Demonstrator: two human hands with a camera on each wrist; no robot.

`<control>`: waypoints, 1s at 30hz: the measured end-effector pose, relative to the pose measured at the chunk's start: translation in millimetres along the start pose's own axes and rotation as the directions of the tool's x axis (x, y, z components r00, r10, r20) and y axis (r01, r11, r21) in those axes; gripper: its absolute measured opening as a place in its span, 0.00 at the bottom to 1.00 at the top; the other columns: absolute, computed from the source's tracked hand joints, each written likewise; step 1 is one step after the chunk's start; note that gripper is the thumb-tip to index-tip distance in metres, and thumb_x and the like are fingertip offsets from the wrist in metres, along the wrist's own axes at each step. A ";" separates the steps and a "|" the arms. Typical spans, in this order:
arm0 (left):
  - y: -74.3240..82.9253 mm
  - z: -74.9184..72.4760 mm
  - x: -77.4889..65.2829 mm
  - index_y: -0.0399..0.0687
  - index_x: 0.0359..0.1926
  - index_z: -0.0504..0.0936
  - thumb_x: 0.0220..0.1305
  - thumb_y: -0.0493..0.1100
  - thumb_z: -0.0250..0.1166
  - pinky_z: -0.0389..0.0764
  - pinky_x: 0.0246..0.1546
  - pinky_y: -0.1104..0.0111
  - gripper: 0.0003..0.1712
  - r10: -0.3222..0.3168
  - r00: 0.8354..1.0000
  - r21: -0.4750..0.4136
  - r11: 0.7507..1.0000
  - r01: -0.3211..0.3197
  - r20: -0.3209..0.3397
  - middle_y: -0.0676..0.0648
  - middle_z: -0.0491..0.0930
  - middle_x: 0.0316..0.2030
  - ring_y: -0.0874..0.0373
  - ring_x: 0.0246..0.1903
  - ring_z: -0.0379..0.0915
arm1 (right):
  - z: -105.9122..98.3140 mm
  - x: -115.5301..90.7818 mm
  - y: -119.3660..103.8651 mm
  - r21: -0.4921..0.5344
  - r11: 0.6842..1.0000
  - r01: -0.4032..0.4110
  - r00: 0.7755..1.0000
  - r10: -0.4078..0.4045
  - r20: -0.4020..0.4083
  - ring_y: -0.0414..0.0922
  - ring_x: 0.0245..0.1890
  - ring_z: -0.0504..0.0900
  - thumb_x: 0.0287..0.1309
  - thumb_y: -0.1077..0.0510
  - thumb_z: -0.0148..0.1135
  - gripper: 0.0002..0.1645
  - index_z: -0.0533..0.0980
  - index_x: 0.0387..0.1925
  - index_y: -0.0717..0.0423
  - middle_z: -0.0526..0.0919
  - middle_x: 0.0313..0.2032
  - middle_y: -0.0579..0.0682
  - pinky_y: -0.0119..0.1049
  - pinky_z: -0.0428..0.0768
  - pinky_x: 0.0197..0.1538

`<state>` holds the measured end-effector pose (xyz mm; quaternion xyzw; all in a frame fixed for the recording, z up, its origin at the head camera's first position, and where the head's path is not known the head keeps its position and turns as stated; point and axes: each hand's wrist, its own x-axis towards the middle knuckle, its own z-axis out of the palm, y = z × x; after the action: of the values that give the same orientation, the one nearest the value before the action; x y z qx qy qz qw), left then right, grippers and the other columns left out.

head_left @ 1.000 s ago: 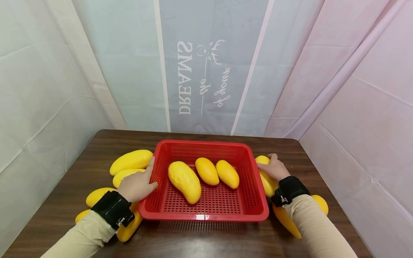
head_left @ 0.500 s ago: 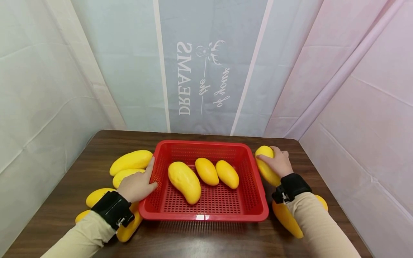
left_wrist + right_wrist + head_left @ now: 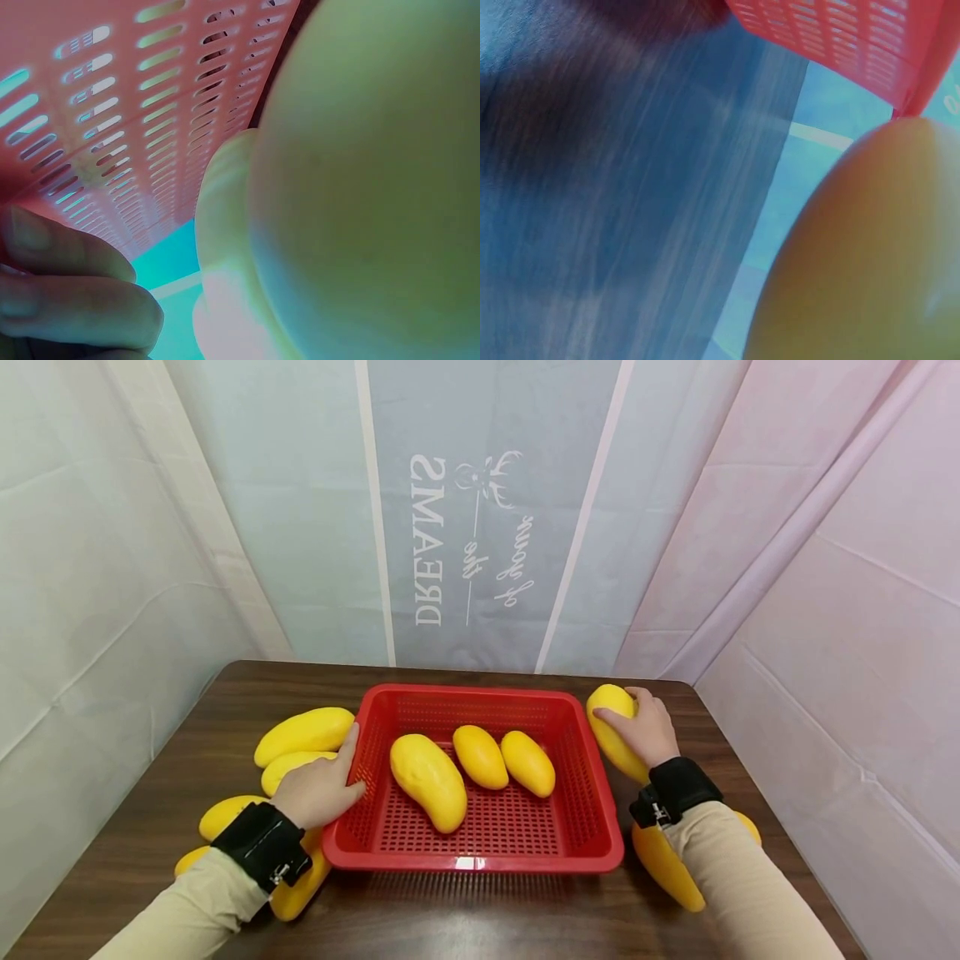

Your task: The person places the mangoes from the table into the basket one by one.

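Note:
A red plastic basket (image 3: 480, 863) with slotted walls stands mid-table and holds three yellow mangoes: a large curved one (image 3: 431, 783) and two smaller ones (image 3: 481, 757). My left hand (image 3: 315, 793) grips its left rim, the thumb over the inside and the other fingers (image 3: 82, 304) by the outer wall in the left wrist view. Just right of the basket, my right hand (image 3: 647, 732) holds another yellow mango (image 3: 611, 703), thumb on the near side and fingers round the far side. In the right wrist view this mango (image 3: 862, 262) fills the lower right, overlapping the basket's corner.
Several mangoes lie left of the basket, including a long one (image 3: 306, 737) and one (image 3: 300, 893) partly under the left wrist. Another mango (image 3: 667, 868) lies below the right forearm. Curtains surround the dark wooden table (image 3: 480, 927) at the back and sides.
My right hand has taken hold of the mango beside the basket and shifted it up and slightly away, toward the table's far edge. Left hand and basket have stayed put.

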<state>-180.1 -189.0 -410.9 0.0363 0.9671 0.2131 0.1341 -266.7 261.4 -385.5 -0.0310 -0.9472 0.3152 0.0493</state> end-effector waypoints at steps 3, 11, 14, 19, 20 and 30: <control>-0.2 -0.1 1.2 0.45 0.79 0.34 0.67 0.51 0.60 0.72 0.23 0.67 0.54 -0.004 1.000 -0.001 1.000 0.004 -0.002 0.50 0.76 0.24 0.59 0.19 0.74 | -1.6 -1.2 -6.3 -0.015 0.999 0.033 0.999 -0.033 -0.015 0.61 0.52 0.69 0.62 0.36 0.57 0.49 0.59 0.72 0.64 0.68 0.61 0.69 0.52 0.72 0.49; 0.0 -0.7 0.8 0.45 0.79 0.34 0.67 0.50 0.60 0.73 0.24 0.67 0.54 -0.012 1.000 -0.013 1.000 0.012 0.004 0.50 0.76 0.24 0.59 0.19 0.75 | -4.6 -5.9 -22.6 -0.014 0.996 0.083 0.996 -0.083 -0.026 0.61 0.54 0.70 0.63 0.37 0.57 0.47 0.60 0.73 0.60 0.68 0.64 0.68 0.55 0.73 0.50; 0.1 -0.8 1.0 0.45 0.79 0.34 0.67 0.50 0.60 0.73 0.24 0.67 0.54 -0.012 1.000 -0.009 1.000 0.012 0.005 0.50 0.76 0.24 0.59 0.19 0.75 | -4.2 -6.3 -27.6 0.001 0.997 0.082 0.996 -0.082 -0.026 0.60 0.54 0.71 0.62 0.36 0.58 0.47 0.61 0.73 0.58 0.69 0.64 0.67 0.54 0.73 0.51; 0.3 -0.4 1.6 0.45 0.79 0.34 0.67 0.51 0.60 0.73 0.24 0.67 0.54 -0.012 1.000 -0.006 1.000 0.012 0.008 0.50 0.77 0.24 0.59 0.19 0.75 | -1.6 -7.2 -35.6 0.022 0.996 0.086 0.996 -0.086 -0.006 0.60 0.54 0.71 0.61 0.35 0.59 0.46 0.62 0.72 0.57 0.69 0.65 0.65 0.54 0.73 0.52; 0.3 -0.2 1.6 0.45 0.79 0.34 0.67 0.51 0.60 0.73 0.24 0.67 0.54 -0.013 1.000 -0.006 1.000 0.013 0.009 0.50 0.77 0.24 0.59 0.19 0.75 | -1.1 -7.3 -36.8 0.024 0.996 0.090 0.996 -0.090 -0.002 0.60 0.55 0.71 0.61 0.36 0.59 0.46 0.62 0.72 0.57 0.69 0.65 0.65 0.55 0.73 0.52; 0.6 0.8 0.2 0.44 0.79 0.35 0.67 0.50 0.60 0.72 0.23 0.67 0.54 -0.013 1.000 0.006 1.000 0.013 -0.003 0.50 0.76 0.23 0.59 0.18 0.74 | -0.2 -11.7 -49.8 0.040 0.991 0.128 0.992 -0.128 0.012 0.59 0.55 0.71 0.60 0.35 0.60 0.46 0.62 0.71 0.56 0.69 0.65 0.64 0.55 0.73 0.53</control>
<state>-180.1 -188.1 -411.5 0.0300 0.9681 0.2096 0.1341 -256.5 220.7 -356.3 0.0330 -0.9413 0.3299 0.0631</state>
